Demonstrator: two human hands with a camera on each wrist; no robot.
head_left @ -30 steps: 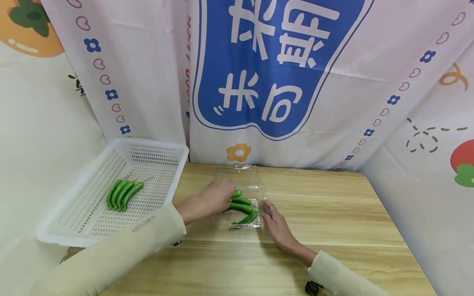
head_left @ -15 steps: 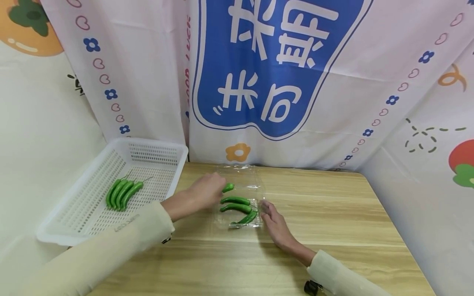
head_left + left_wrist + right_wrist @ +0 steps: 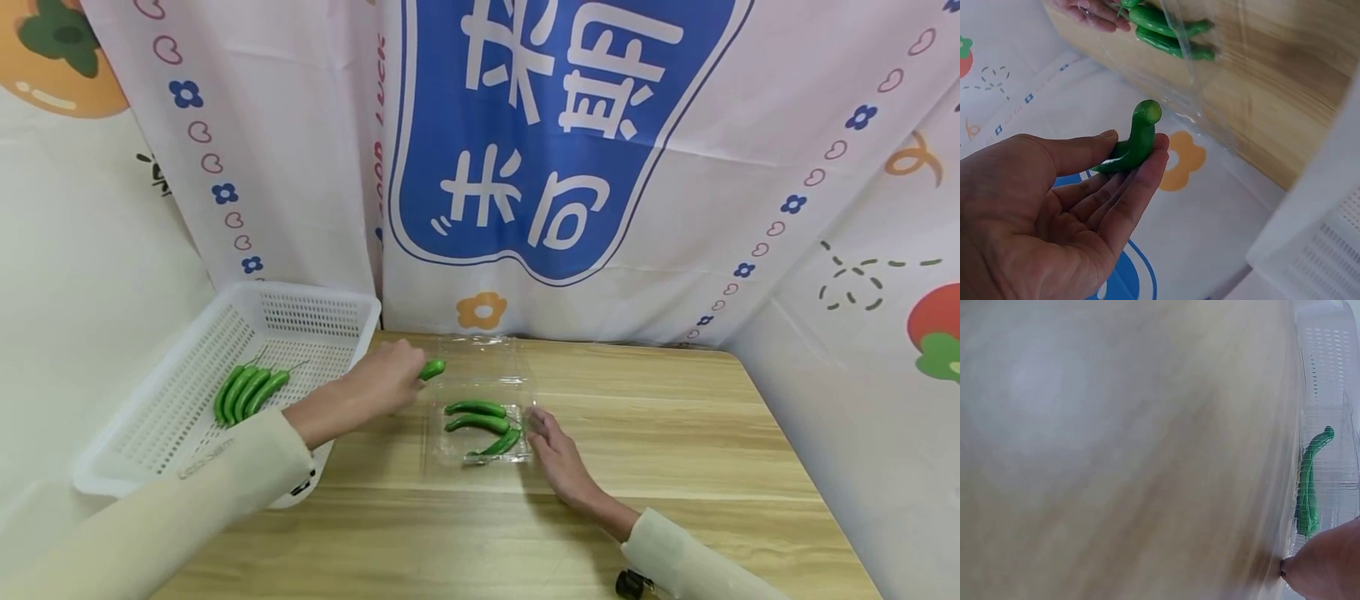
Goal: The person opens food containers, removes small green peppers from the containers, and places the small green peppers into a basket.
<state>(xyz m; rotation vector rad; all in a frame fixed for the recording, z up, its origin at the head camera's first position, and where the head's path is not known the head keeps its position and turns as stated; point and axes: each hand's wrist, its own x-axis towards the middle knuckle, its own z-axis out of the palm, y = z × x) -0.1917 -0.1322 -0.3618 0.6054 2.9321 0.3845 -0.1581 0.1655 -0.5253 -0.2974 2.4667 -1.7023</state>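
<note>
My left hand (image 3: 375, 383) pinches a green chili pepper (image 3: 1138, 140) between thumb and fingers; it is raised between the white basket (image 3: 311, 312) and a clear plastic clamshell box (image 3: 438, 450). Three green chili peppers (image 3: 477, 422) lie in the box, whose transparent lid (image 3: 483, 358) is folded back toward the wall. On the box's right side my right hand (image 3: 561, 458) rests with fingers extended against the wall of it. In the right wrist view a fingertip (image 3: 1319, 562) shows beside the box, with a green pepper (image 3: 1310, 481) visible through the plastic.
Several green chili peppers (image 3: 247, 392) lie side by side in the perforated basket at the left. A wooden table (image 3: 660, 417) carries everything. Behind it hangs a printed cloth (image 3: 675, 217), with more printed cloth on both sides.
My left hand has lifted one chili pepper out of the box area and moved left toward the basket. My right hand has stayed at the box's side.
</note>
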